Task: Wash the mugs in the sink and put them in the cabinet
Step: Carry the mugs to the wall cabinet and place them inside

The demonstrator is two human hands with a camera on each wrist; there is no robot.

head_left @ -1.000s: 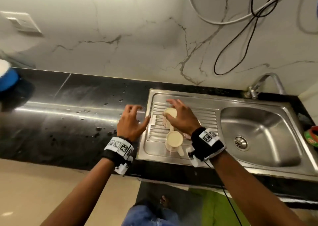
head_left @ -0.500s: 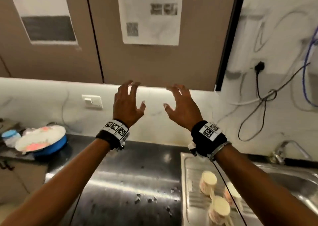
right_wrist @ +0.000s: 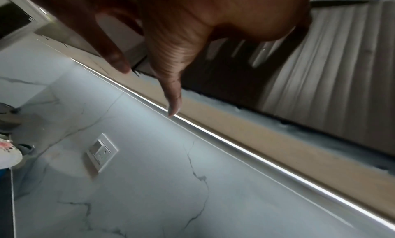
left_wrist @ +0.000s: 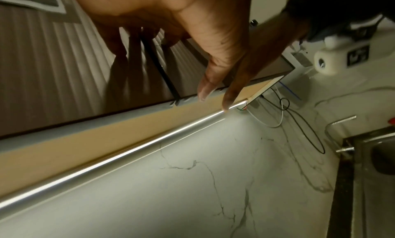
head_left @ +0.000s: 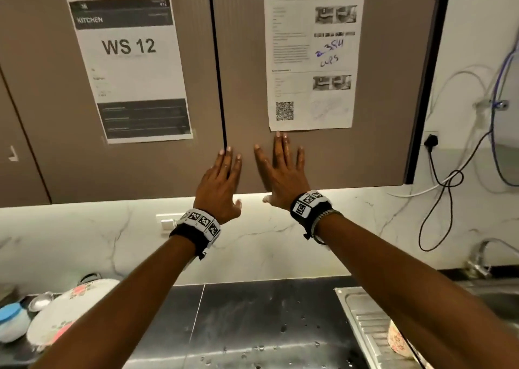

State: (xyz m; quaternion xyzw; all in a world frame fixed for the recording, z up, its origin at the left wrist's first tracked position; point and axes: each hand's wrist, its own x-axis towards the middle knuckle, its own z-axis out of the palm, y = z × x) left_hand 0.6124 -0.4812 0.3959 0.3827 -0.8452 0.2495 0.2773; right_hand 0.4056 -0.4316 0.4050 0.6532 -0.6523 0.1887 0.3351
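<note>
Pressing flat hands (head_left: 247, 177) on cabinet (head_left: 365, 155), mug (head_left: 397, 340) head-view only

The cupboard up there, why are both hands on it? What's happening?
A person is reaching up to the wall cabinet. The left hand and right hand lie flat and open by the seam between its two closed doors, holding nothing. One mug sits upside down on the sink drainboard, not yet put away.
</note>
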